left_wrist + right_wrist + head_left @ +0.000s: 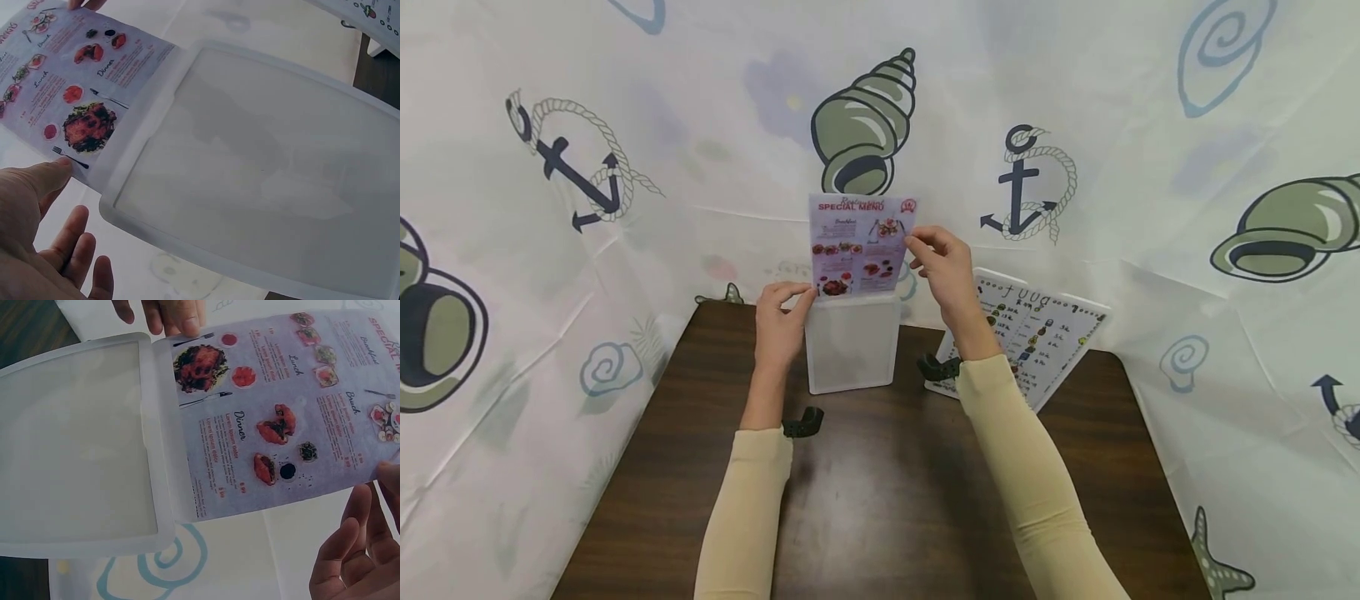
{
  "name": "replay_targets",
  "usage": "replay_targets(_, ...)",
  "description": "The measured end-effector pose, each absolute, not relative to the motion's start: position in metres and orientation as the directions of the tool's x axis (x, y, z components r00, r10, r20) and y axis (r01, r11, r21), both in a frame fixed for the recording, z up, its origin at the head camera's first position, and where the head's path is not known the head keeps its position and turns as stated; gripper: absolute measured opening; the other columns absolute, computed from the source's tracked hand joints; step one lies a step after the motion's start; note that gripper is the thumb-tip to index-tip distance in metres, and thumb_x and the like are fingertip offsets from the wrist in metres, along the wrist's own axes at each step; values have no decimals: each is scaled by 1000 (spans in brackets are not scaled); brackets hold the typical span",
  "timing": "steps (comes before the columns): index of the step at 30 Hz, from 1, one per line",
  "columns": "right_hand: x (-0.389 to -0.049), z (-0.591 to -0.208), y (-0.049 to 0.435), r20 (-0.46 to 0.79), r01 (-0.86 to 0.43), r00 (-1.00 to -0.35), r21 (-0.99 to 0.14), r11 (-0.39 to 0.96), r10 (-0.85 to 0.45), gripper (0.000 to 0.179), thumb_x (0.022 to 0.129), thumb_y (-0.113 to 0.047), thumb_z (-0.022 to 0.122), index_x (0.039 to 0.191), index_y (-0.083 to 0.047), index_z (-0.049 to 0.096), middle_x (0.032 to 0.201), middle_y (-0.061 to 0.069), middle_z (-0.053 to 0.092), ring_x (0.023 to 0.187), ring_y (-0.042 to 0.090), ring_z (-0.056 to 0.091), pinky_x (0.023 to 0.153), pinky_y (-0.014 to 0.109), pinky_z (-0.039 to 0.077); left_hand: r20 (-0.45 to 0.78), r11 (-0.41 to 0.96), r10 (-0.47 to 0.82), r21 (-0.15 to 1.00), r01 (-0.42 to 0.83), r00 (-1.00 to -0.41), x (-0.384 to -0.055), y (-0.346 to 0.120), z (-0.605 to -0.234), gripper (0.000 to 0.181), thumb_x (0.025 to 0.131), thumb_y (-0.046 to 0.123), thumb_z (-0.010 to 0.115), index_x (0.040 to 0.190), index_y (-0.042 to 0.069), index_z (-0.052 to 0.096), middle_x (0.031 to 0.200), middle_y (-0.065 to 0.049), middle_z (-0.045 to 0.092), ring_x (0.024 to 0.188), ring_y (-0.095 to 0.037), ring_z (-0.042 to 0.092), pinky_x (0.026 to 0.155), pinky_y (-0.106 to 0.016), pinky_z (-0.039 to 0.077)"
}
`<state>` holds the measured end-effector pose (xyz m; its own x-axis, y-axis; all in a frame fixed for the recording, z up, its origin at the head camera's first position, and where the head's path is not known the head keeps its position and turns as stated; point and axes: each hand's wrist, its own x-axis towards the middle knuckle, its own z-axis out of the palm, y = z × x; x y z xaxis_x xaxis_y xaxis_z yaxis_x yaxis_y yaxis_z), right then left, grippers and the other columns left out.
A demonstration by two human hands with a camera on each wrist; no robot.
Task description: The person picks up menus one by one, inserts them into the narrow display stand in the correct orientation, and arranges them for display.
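A printed menu sheet, headed "Special Menu" with food pictures, stands upright at the top edge of a white-framed display stand. Its lower edge meets the frame's top rim; whether it goes inside there, I cannot tell. My left hand pinches the sheet's lower left corner between thumb and finger, as the left wrist view shows, with the other fingers spread loosely. Higher up, my right hand pinches the sheet's right edge. The frame's pane looks pale and blank in the right wrist view.
Right of the stand leans a second white board with a handwritten list and small drawings, partly behind my right forearm. Both stand near the back of the dark wooden table. A cloth backdrop with shells and anchors surrounds the table.
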<state>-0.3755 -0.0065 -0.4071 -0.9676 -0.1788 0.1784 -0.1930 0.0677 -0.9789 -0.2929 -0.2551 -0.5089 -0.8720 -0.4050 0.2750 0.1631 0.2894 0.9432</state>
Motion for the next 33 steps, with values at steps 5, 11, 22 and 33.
replay_targets(5, -376, -406, -8, 168, -182, -971, -981, 69, -170, 18, 106, -27, 71, 117, -13, 76, 109, -7, 68, 84, 14, 65, 85, 37, 52, 267, 283, -407, 946, 157, -873, -293, -256, -508, 28, 105, 28, 72, 121, 6, 80, 133, -16, 65, 126, -30, 57, 94, -37, 44)
replay_targets(11, -375, -404, -10, 169, -182, -972, -981, 69, -162, 19, 105, -26, 72, 117, -13, 77, 109, -7, 70, 83, 14, 65, 80, 30, 51, 240, 270, -408, 953, 135, -881, -294, -256, -509, 27, 105, 32, 72, 120, 11, 80, 120, -12, 77, 109, -22, 65, 80, -27, 49)
replay_targets(22, -374, -406, -13, 185, -199, -969, -977, 77, -161, 24, 106, -27, 71, 122, -8, 76, 108, -7, 70, 83, 14, 65, 79, 29, 51, 213, 257, -390, 959, 116, -896, -293, -258, -510, 27, 107, 32, 70, 122, 12, 79, 119, -12, 77, 107, -20, 65, 77, -27, 50)
replay_targets(33, -378, -403, -18, 195, -212, -966, -974, 86, -173, 19, 107, -26, 70, 118, -12, 76, 110, -2, 71, 83, 16, 65, 86, 43, 52, 227, 265, -388, 956, 128, -893, -295, -259, -508, 29, 107, 32, 69, 121, 9, 79, 120, -16, 77, 118, -30, 66, 97, -44, 51)
